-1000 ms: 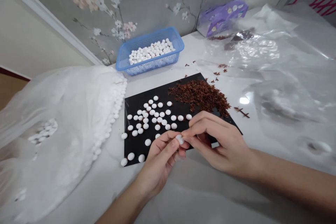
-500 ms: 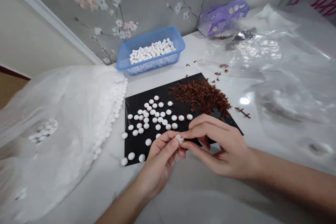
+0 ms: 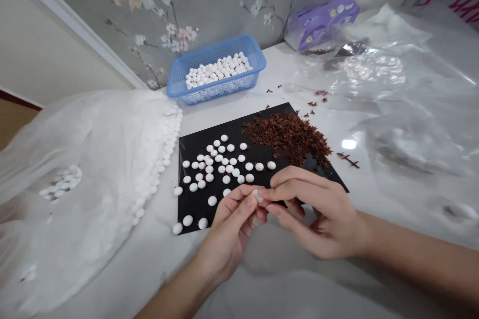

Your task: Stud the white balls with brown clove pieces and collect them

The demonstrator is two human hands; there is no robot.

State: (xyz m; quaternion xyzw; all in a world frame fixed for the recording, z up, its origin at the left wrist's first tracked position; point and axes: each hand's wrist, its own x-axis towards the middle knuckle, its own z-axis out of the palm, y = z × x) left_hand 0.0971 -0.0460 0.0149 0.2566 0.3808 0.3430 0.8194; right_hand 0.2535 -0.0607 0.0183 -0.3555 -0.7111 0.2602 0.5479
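Note:
My left hand (image 3: 230,232) pinches a small white bead (image 3: 256,194) between thumb and fingers, just over the near edge of a black mat (image 3: 194,207). My right hand (image 3: 318,214) meets it from the right, thumb and forefinger pressed together against the bead; what they hold, if anything, is too small to see. Several loose white beads (image 3: 220,164) lie on the mat's left half. A heap of small dark red-brown pieces (image 3: 290,134) covers its far right part.
A blue basket (image 3: 175,82) of white beads stands at the back by the flowered wall. A large clear bag (image 3: 86,174) with white beads lies at the left. Crumpled clear plastic (image 3: 396,94) covers the right, with a purple packet (image 3: 322,20) behind it.
Both hands stay together on the bead; the right hand's fingers have shifted slightly. The view has drifted a little, nothing else has moved.

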